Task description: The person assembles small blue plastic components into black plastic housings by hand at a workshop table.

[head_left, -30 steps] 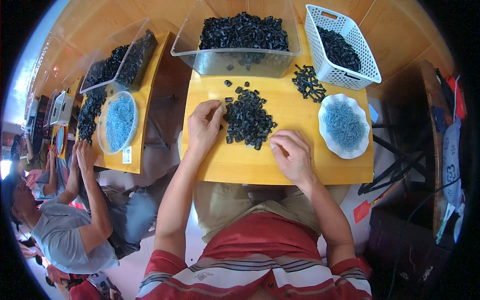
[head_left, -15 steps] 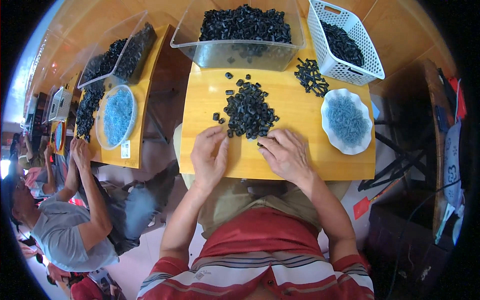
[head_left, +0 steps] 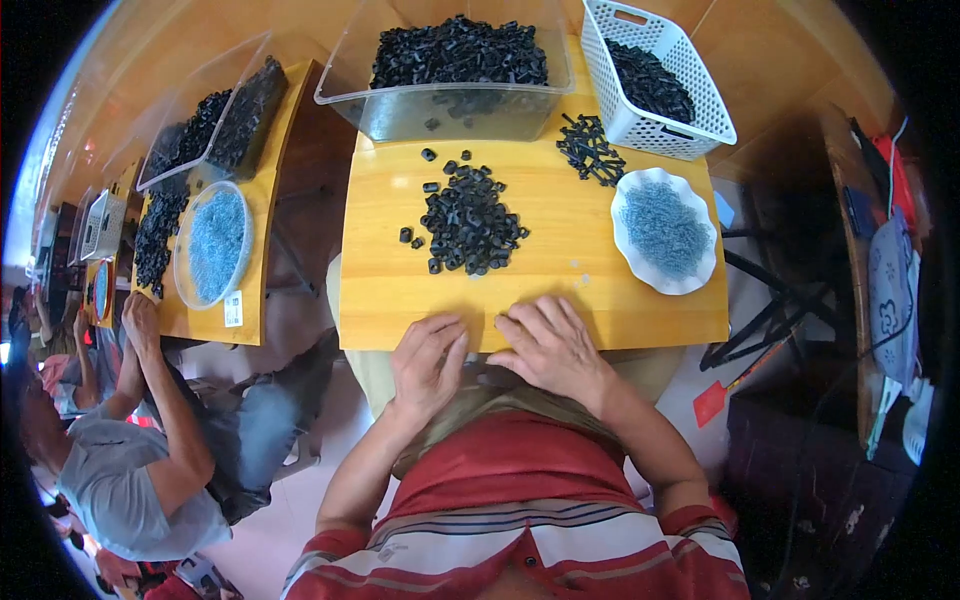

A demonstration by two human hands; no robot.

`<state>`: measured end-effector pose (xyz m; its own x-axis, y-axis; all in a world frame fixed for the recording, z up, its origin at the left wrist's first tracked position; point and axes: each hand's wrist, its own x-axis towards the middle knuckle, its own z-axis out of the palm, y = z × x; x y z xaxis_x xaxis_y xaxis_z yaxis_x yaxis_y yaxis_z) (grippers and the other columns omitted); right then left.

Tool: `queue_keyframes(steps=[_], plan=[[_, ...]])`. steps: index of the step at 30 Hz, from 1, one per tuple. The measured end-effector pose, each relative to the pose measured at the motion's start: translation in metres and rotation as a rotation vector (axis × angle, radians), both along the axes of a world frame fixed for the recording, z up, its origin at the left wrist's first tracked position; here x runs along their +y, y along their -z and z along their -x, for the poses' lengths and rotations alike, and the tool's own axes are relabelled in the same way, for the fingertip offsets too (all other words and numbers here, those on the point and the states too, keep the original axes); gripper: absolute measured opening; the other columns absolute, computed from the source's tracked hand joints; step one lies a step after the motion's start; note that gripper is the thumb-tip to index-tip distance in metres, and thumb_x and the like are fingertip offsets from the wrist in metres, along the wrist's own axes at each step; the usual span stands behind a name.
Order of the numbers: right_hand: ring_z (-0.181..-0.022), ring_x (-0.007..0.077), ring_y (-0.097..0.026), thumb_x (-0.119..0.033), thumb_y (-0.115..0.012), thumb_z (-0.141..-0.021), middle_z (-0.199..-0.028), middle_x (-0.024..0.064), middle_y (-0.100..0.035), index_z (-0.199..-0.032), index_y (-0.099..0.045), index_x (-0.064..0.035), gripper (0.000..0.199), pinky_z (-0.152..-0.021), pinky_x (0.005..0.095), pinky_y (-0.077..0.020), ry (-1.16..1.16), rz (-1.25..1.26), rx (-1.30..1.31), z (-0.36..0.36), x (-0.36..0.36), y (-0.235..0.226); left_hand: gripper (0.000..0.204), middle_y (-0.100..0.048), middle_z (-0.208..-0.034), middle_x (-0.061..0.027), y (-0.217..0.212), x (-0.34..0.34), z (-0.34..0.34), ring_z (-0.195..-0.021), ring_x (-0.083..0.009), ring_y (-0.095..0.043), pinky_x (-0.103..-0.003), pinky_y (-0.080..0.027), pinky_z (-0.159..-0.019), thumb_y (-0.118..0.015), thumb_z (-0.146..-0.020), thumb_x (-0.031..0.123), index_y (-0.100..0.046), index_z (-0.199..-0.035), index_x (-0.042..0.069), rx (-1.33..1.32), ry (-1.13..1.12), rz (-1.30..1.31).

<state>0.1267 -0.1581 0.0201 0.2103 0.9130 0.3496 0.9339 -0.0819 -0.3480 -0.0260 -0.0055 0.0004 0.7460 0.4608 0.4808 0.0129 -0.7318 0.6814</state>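
Observation:
At the table's front edge, my left hand [head_left: 428, 360] rests with its fingers slightly bent and the thumb apart. Beside it, a small gap to the right, my right hand [head_left: 548, 342] lies palm down, fingers bent and spread on the edge. No held part shows in either hand, though the undersides of the fingers are hidden. Beyond both hands is a loose pile of small black cylindrical plastic pieces [head_left: 468, 222], not touched by them. To the right, a white scalloped dish [head_left: 668, 286] holds many tiny clear bluish pieces [head_left: 662, 228].
A clear bin [head_left: 440, 112] of black pieces stands at the back of the yellow table [head_left: 400, 290]. Right of it are a white perforated basket [head_left: 665, 135] and thin black parts [head_left: 588, 150]. At left, a co-worker [head_left: 140, 480] sits at another table [head_left: 250, 310].
Both my hands have drawn back from the black pile to the table's front edge. My right fingertips have left the black piece they were touching. The whole view has shifted slightly.

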Motion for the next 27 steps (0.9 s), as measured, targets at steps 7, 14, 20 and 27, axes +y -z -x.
queue_keyframes(steps=[7, 14, 20, 27], plan=[[-0.086, 0.0236, -0.056, -0.018, -0.063, -0.080, -0.092, 0.0069, -0.056, -0.097, -0.065, -0.0043, 0.022, -0.076, 0.0349, -0.0497, -0.055, -0.142, -0.182, 0.013, -0.011, 0.017, 0.017, -0.070, -0.100, -0.0153, -0.002, -0.014, -0.002, -0.088, -0.0306, -0.068, -0.036, -0.055, -0.077, -0.074, -0.080, -0.003, -0.069, -0.096, 0.000, -0.035, 0.080, 0.011], [-0.073, 0.0320, -0.068, -0.007, -0.074, -0.084, -0.082, 0.0163, -0.068, -0.097, -0.066, 0.0007, 0.017, -0.065, 0.0393, -0.0533, 0.158, -0.334, 0.592, 0.021, -0.010, 0.009, 0.016, -0.069, -0.104, -0.0127, -0.012, -0.026, -0.004, -0.094, -0.0205, -0.067, -0.030, -0.053, -0.081, -0.070, -0.088, -0.001, -0.069, -0.105, -0.001, 0.039, 0.181, 0.571], [-0.077, 0.0280, -0.070, -0.007, -0.070, -0.090, -0.087, 0.0167, -0.070, -0.102, -0.069, 0.0040, 0.016, -0.067, 0.0342, -0.0537, 0.175, -0.334, 0.823, 0.018, -0.018, 0.004, 0.018, -0.068, -0.102, -0.0085, -0.010, -0.027, -0.010, -0.089, -0.0119, -0.064, -0.024, -0.052, -0.076, -0.072, -0.088, -0.002, -0.070, -0.105, 0.000, 0.065, 0.283, 0.762], [-0.079, 0.0304, -0.069, -0.010, -0.066, -0.092, -0.090, 0.0162, -0.069, -0.101, -0.068, 0.0034, 0.016, -0.070, 0.0363, -0.0543, 0.183, -0.316, 0.724, 0.011, -0.033, 0.002, 0.025, -0.067, -0.100, -0.0064, -0.019, -0.040, -0.030, -0.089, -0.0123, -0.064, -0.025, -0.052, -0.079, -0.069, -0.086, -0.010, -0.069, -0.109, -0.001, 0.103, 0.316, 0.900]])
